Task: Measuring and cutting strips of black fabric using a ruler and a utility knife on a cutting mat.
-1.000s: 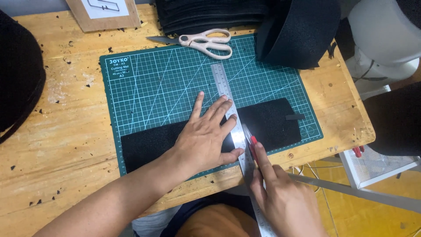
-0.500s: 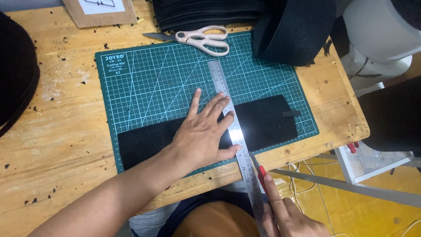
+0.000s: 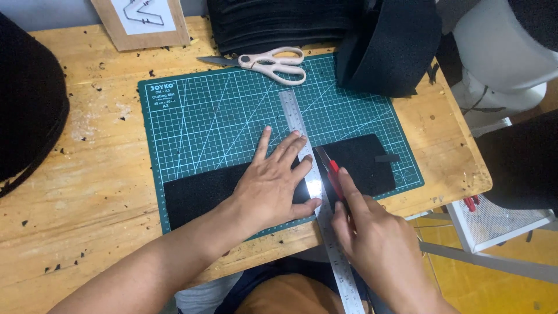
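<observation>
The left hand (image 3: 273,186) lay flat with fingers spread, gripping nothing, pressing the steel ruler (image 3: 308,180) and the black fabric strip (image 3: 203,195) down on the green cutting mat (image 3: 209,116). The ruler's edge ran just under its fingertips (image 3: 302,139). The right hand (image 3: 372,238) was clenched around a red craft knife (image 3: 332,174), index finger laid along it, the blade touching the fabric right beside the ruler. Scissors (image 3: 273,61) lay well beyond the fingers.

Right hand (image 3: 372,232) and red cutter (image 3: 332,174) back up along ruler (image 3: 302,157).
</observation>
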